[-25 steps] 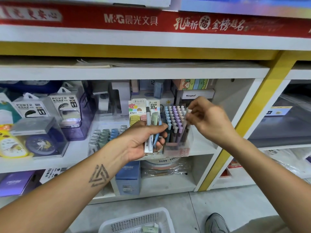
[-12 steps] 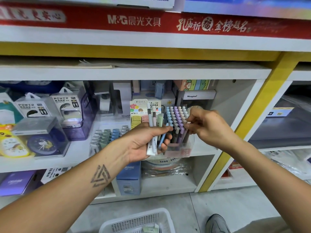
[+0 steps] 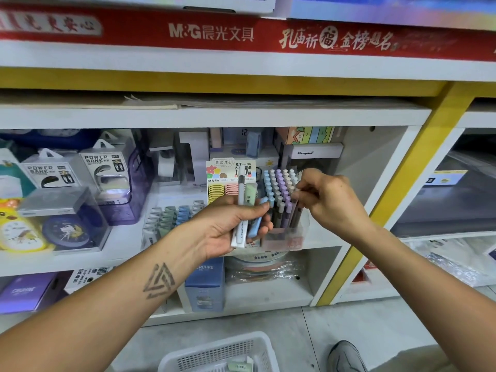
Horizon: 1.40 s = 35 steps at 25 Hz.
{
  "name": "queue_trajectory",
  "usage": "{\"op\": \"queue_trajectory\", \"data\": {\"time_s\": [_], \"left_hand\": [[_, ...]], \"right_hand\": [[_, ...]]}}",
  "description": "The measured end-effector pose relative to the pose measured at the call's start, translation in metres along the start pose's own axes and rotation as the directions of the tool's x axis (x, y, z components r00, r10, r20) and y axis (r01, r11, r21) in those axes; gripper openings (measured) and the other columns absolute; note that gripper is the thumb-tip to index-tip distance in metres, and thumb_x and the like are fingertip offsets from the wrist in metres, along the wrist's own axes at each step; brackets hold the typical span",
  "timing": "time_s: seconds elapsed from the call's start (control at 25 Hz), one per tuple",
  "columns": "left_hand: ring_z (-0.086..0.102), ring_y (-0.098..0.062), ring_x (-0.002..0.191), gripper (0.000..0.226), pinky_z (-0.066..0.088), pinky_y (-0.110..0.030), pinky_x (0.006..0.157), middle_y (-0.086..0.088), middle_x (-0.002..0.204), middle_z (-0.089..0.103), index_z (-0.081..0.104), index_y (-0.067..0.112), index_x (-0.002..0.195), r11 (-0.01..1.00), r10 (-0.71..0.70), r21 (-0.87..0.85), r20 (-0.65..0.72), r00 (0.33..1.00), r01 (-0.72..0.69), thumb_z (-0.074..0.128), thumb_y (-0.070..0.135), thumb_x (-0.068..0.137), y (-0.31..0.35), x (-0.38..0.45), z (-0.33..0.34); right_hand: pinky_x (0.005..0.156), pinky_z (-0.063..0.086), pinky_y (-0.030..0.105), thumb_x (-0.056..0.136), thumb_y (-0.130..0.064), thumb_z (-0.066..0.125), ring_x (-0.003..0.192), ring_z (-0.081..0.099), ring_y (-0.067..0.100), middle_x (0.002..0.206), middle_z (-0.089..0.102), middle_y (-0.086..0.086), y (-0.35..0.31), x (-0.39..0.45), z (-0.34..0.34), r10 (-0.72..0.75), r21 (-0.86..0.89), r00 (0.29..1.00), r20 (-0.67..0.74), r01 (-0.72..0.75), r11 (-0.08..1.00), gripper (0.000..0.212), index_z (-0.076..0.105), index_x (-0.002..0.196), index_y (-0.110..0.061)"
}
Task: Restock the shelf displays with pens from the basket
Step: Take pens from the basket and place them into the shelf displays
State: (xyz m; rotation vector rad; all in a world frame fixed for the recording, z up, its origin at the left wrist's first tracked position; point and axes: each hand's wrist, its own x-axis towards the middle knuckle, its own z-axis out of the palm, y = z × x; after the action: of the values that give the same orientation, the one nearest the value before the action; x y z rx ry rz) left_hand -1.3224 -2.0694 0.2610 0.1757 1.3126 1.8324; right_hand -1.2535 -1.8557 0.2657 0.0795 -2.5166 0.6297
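Pens [image 3: 248, 218]: light, stiff, slick; pinch mid-barrel. My left hand [image 3: 228, 226] grips spare bunch; right hand [image 3: 326, 201] pinches one into display rack [image 3: 281, 200], 12 o'clock from basket [image 3: 214, 355].

Pens in hand [image 3: 248, 221]: a white, a pale green and a blue one, bunched upright, gripped between the left hand's [image 3: 230, 226] thumb and curled fingers.
Display pens [image 3: 279, 194]: blue, lilac and grey caps in tight rows, standing in a clear holder; the right hand's [image 3: 327, 202] fingertips pinch one at the right edge.
Basket [image 3: 222, 354]: white, perforated, on the floor well below both hands.
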Motion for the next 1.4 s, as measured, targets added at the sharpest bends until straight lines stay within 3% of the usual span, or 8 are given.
{"op": "queue_trajectory", "data": {"time_s": [0.36,0.52,0.6,0.72,0.84,0.96,1.24,1.4], "left_hand": [[0.070,-0.025,0.068,0.036,0.059,-0.029,0.055,-0.018,0.079,0.069,0.066,-0.008,0.111,1.000,0.006,-0.015,-0.016,1.000,-0.006,0.075,0.003,0.078,0.001,0.000,-0.001],[0.071,-0.026,0.071,0.043,0.060,-0.031,0.058,-0.019,0.083,0.071,0.067,-0.003,0.114,1.000,0.010,-0.018,-0.016,1.000,-0.010,0.076,0.001,0.072,0.001,0.000,0.000],[0.072,-0.027,0.073,0.043,0.061,-0.031,0.062,-0.020,0.084,0.072,0.068,-0.001,0.113,1.000,0.022,0.000,-0.011,1.000,-0.022,0.075,0.000,0.070,0.000,-0.001,0.001],[0.073,-0.028,0.073,0.038,0.061,-0.030,0.062,-0.021,0.086,0.073,0.070,0.001,0.108,0.998,0.048,0.027,0.001,0.999,-0.048,0.074,-0.001,0.070,0.001,-0.001,0.002],[0.073,-0.029,0.071,0.024,0.060,-0.030,0.059,-0.021,0.085,0.073,0.071,0.001,0.097,0.993,0.092,0.075,0.003,0.996,-0.092,0.072,-0.003,0.074,-0.001,-0.001,0.004],[0.074,-0.035,0.078,0.018,0.061,-0.034,0.063,-0.027,0.090,0.072,0.069,-0.005,0.100,0.991,0.117,0.070,-0.004,0.993,-0.117,0.066,-0.008,0.083,0.001,-0.003,0.001],[0.069,-0.045,0.098,0.032,0.060,-0.049,0.075,-0.035,0.108,0.067,0.059,-0.008,0.121,0.997,0.070,-0.018,0.013,0.997,-0.070,0.060,-0.007,0.089,0.013,-0.011,-0.018],[0.074,-0.034,0.079,0.029,0.059,-0.032,0.056,-0.030,0.098,0.071,0.063,-0.006,0.116,0.999,0.055,0.005,-0.070,0.996,-0.054,0.062,-0.007,0.087,0.016,-0.018,-0.028]], "right_hand": [[0.059,0.054,0.038,0.089,-0.012,0.071,0.064,0.063,0.011,0.065,0.065,-0.005,0.004,-0.001,-0.009,0.047,-0.024,0.997,0.067,-0.046,0.999,0.022,0.055,0.075,-0.019],[0.071,0.053,0.039,0.090,-0.016,0.070,0.079,0.064,0.018,0.084,0.070,-0.002,0.003,0.000,-0.005,-0.029,-0.155,0.980,0.195,0.060,0.986,0.004,0.073,0.087,-0.015],[0.076,0.051,0.035,0.093,-0.018,0.067,0.087,0.062,0.018,0.094,0.069,-0.002,0.000,0.004,-0.005,-0.067,-0.232,0.980,0.189,0.111,0.966,0.012,0.077,0.099,-0.015],[0.069,0.047,0.028,0.095,-0.023,0.065,0.077,0.061,0.017,0.086,0.070,-0.002,-0.018,0.008,-0.007,0.047,0.023,0.998,0.049,-0.048,0.999,0.013,0.076,0.096,-0.017],[0.062,0.050,0.027,0.092,-0.033,0.069,0.063,0.064,0.011,0.074,0.074,0.004,-0.041,0.013,0.002,0.254,0.331,0.924,0.285,-0.344,0.879,0.017,0.076,0.089,-0.018],[0.061,0.051,0.027,0.087,-0.011,0.075,0.059,0.063,0.016,0.070,0.073,0.012,-0.048,0.016,0.013,0.337,0.495,0.861,0.382,-0.498,0.712,0.008,0.075,0.089,-0.004],[0.057,0.056,0.019,0.088,0.005,0.068,0.060,0.069,0.016,0.079,0.075,0.016,-0.045,0.025,0.009,0.338,0.698,0.890,0.306,-0.451,0.557,0.016,0.070,0.103,0.006],[0.070,0.061,0.023,0.087,0.004,0.068,0.076,0.074,0.024,0.091,0.075,0.022,-0.052,0.030,0.012,0.277,0.749,0.899,0.340,-0.437,0.498,0.011,0.070,0.099,0.003]]}}
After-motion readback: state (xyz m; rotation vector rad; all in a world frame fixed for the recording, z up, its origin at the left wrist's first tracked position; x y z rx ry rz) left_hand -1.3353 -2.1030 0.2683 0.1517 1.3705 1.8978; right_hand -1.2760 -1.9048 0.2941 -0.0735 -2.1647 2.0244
